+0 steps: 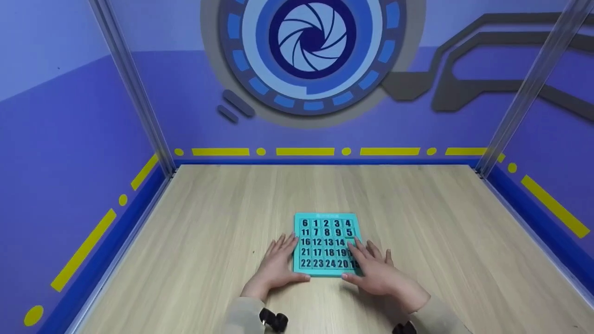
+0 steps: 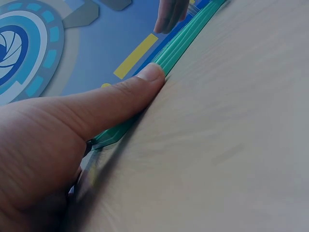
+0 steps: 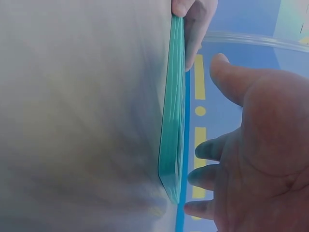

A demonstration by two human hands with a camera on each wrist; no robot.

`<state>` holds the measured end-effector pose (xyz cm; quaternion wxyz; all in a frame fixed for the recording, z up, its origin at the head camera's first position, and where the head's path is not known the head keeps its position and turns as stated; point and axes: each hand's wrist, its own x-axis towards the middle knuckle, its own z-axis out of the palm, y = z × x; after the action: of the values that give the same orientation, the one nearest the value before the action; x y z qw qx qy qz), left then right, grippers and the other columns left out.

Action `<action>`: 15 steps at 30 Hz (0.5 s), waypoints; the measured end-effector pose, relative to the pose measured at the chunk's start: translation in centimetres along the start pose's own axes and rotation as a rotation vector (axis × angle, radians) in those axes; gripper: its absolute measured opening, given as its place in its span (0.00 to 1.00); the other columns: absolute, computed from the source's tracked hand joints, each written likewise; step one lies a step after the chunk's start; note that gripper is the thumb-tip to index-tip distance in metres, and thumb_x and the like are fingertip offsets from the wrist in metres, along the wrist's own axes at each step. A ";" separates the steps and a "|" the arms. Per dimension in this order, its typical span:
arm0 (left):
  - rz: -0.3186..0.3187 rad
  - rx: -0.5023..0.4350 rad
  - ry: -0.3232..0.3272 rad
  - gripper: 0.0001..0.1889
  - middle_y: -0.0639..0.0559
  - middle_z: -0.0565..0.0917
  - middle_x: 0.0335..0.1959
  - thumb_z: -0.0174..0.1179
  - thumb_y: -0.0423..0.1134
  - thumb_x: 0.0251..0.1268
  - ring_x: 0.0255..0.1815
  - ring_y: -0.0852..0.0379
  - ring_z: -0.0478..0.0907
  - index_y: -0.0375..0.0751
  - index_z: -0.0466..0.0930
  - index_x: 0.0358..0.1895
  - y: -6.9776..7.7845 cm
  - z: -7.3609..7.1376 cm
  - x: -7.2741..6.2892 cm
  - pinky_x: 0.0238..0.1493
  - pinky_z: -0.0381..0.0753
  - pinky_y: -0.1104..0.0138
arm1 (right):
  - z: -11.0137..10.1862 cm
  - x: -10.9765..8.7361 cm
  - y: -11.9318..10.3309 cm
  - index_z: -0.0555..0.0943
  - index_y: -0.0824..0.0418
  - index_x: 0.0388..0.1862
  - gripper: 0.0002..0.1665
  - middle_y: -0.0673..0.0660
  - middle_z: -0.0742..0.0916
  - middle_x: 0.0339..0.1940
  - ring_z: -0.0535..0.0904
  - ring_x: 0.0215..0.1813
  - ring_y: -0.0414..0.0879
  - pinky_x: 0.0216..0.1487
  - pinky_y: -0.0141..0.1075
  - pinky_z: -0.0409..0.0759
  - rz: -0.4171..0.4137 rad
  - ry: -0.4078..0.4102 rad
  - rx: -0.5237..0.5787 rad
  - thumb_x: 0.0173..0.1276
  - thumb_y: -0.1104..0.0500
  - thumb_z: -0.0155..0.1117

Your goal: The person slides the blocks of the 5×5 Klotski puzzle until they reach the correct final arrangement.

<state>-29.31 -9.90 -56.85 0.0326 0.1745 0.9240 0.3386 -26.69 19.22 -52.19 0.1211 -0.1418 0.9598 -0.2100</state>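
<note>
Left hand [image 2: 58,125] grasping number puzzle [image 1: 323,243], right hand [image 3: 270,145] loosely spread, thumb plainly off it only in right wrist view

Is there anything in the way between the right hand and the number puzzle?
Nothing that I can see. The right hand already has some fingers over the right side of the number puzzle, with nothing visible between them. The left hand is at the puzzle's left edge, out of the way.
</note>
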 end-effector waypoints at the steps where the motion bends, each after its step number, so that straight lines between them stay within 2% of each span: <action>1: 0.001 0.000 0.000 0.61 0.44 0.54 0.85 0.78 0.62 0.46 0.87 0.37 0.44 0.40 0.56 0.82 0.0 0.0 0.0 0.87 0.39 0.43 | 0.0 -0.2 0.0 0.58 0.56 0.84 0.54 0.61 0.56 0.87 0.44 0.86 0.70 0.76 0.80 0.31 0.002 -0.004 -0.003 0.69 0.32 0.63; 15: 0.004 -0.006 -0.002 0.61 0.43 0.55 0.85 0.78 0.62 0.46 0.87 0.37 0.44 0.40 0.56 0.81 0.0 -0.1 -0.1 0.87 0.39 0.43 | 0.7 -2.2 -0.5 0.56 0.53 0.85 0.55 0.58 0.56 0.87 0.43 0.86 0.68 0.75 0.81 0.33 0.016 -0.060 -0.041 0.68 0.30 0.63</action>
<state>-29.27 -9.95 -56.77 0.0332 0.1766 0.9227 0.3412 -24.36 19.24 -52.27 0.1485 -0.1428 0.9610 -0.1848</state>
